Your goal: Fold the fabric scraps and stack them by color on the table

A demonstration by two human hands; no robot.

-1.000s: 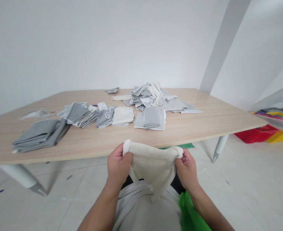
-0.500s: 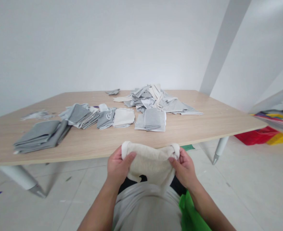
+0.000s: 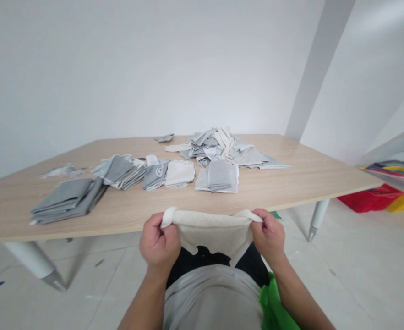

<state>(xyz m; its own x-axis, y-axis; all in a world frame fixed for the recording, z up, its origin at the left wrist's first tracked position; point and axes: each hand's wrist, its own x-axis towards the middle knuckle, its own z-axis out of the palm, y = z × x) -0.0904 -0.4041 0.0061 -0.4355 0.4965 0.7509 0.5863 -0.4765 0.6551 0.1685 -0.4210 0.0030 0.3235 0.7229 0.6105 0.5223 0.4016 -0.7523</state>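
Note:
A cream piece of cloth [image 3: 214, 229] with a white edge is stretched between my two hands, just in front of the table edge and above my lap. My left hand [image 3: 160, 240] is closed in a fist around its left end. Around the right end, my right hand [image 3: 268, 233] is closed the same way. The upper edge is pulled taut and looks rolled over. Its lower part hangs loose, with an uneven, cut-out outline. The parts inside my fists are hidden.
On the wooden table [image 3: 257, 197] lie a folded grey stack [image 3: 62, 199], smaller grey stacks [image 3: 119, 172], a cream stack [image 3: 180, 173], a grey square stack [image 3: 220, 175] and a loose cloth heap [image 3: 215, 144]. Red bins [image 3: 370, 198] stand at right. Something green [image 3: 277, 307] hangs beside me.
My hands have moved slightly apart and tightened from thumb pinches into fists. The cloth's upper edge has gone from slack to taut. The view has shifted slightly.

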